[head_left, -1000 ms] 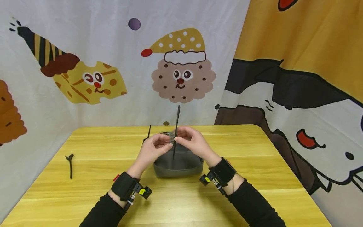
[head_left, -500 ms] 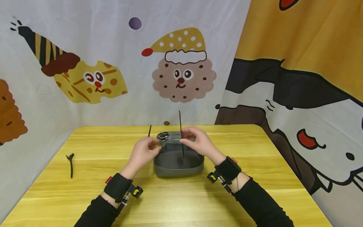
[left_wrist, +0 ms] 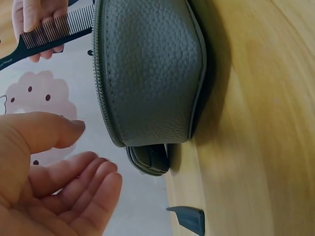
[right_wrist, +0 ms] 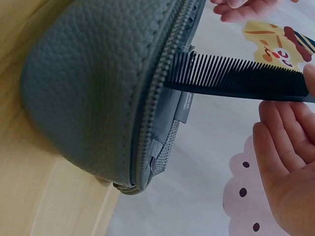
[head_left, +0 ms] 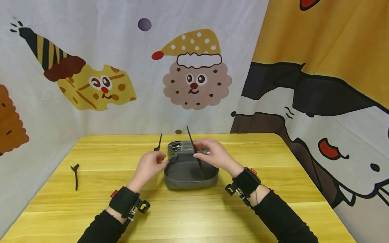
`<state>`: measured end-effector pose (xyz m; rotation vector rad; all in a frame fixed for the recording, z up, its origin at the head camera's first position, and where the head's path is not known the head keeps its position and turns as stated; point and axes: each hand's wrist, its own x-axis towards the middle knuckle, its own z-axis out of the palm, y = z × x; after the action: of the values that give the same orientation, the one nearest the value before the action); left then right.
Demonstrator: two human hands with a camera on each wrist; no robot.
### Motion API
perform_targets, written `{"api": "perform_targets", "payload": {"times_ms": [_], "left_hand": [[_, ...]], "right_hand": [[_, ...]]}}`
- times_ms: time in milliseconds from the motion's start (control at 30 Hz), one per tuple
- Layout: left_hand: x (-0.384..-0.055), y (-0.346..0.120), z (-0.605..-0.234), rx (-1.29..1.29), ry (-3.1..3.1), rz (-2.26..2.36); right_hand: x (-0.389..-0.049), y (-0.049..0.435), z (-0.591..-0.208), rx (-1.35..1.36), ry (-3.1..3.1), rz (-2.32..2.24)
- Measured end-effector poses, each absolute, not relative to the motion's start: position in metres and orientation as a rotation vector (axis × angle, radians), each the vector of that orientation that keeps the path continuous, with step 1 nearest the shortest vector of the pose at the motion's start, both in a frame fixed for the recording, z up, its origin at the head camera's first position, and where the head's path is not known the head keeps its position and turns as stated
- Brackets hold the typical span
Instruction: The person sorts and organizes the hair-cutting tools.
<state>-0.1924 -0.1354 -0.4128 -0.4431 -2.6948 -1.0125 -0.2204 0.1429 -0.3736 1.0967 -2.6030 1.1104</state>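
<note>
In the head view my right hand [head_left: 214,153] pinches a black comb [head_left: 190,136] between thumb and fingers. The comb slants over a dark grey zip case [head_left: 191,184] that lies unzipped. Seen from the right wrist, the comb's toothed end [right_wrist: 236,83] dips past the zipper into the opening of the case [right_wrist: 83,88]. My left hand [head_left: 149,168] hovers just left of the case, thumb and fingers apart, holding nothing. Several scissors [head_left: 176,146] sit in the raised lid at the back, partly covered by my right hand.
A black hair clip [head_left: 76,177] lies on the left of the wooden table [head_left: 194,216]. Behind my left hand is a slim black thing with a thin tail [head_left: 159,141], partly hidden. A printed curtain [head_left: 121,33] hangs beyond the table's far edge.
My left hand has drawn away to the left from the comb. My right hand keeps hold of the comb, has shifted slightly right, and the comb has come lower and tilted left at its top.
</note>
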Motion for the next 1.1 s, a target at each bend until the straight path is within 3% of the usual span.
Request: {"api": "perform_targets", "payload": {"times_ms": [1100], "left_hand": [[-0.1889, -0.1329, -0.4203, -0.275, -2.876, -1.118]], "right_hand": [[-0.2209, 0.1498, -0.3805, 1.325, -2.778, 0.666]]}}
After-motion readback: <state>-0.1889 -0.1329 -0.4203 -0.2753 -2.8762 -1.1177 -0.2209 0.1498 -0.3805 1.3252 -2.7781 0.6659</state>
